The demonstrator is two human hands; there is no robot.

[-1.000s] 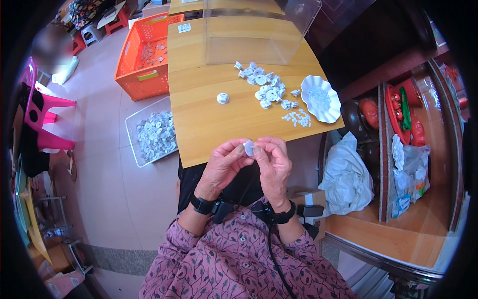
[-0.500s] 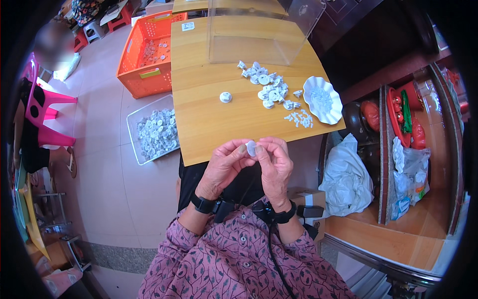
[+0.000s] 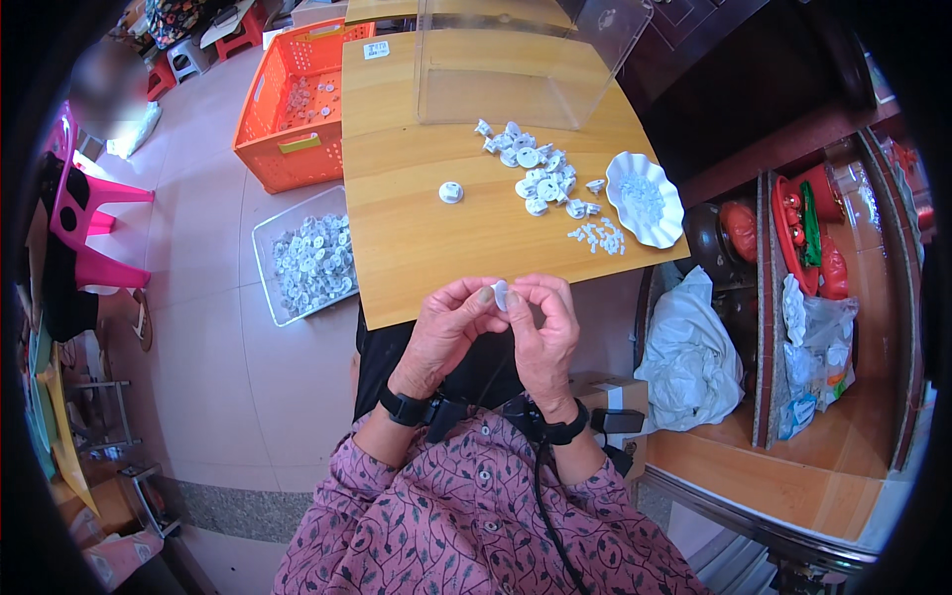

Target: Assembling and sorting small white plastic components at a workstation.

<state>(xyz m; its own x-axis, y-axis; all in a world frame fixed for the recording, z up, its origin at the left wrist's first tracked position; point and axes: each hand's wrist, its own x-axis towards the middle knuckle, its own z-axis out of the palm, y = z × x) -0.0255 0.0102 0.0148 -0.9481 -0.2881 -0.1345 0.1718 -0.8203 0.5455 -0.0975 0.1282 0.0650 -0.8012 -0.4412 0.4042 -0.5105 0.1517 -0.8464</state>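
Observation:
Between the fingertips of my left hand [image 3: 448, 322] and my right hand [image 3: 543, 332] is a small round white plastic part [image 3: 500, 295], held just off the table's near edge. Both hands are closed in a pinch on it; its far side is hidden by fingers. Beyond them, a pile of similar white plastic parts [image 3: 543, 178] lies on the wooden table [image 3: 416, 238]. One single white part [image 3: 450, 192] rests apart to the left. Tiny white pieces [image 3: 599, 236] are scattered nearer me, beside a white scalloped dish [image 3: 673, 220] of small translucent pieces [image 3: 643, 196].
A clear plastic box [image 3: 496, 94] stands at the table's far side. On the floor to the left are an orange crate [image 3: 288, 159] and a clear bin [image 3: 288, 315] full of white parts. Shelves with a white bag [image 3: 691, 352] stand right. A person sits far left near a pink stool [image 3: 109, 233].
The round part has turned slightly between my fingers and now shows a narrower face. My right hand has shifted a little. The things on the table stay as they were.

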